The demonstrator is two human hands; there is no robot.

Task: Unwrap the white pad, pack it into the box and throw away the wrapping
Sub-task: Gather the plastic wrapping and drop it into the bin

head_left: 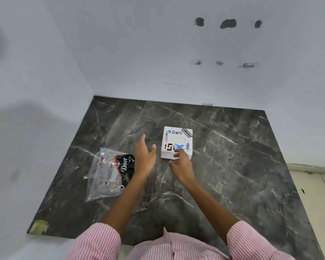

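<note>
Box (176, 142) on countertop (233, 166), right of wrapping (109, 173); both hands between, near box.

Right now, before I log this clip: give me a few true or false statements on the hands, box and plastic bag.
1. The right hand touches the white box. True.
2. The left hand grips the plastic bag. False: it is open and holds nothing.
3. The box lies right of the bag. True.
4. The box stands open. False: its stickered lid looks shut.
5. Both lie on the dark marble counter. True.
</note>
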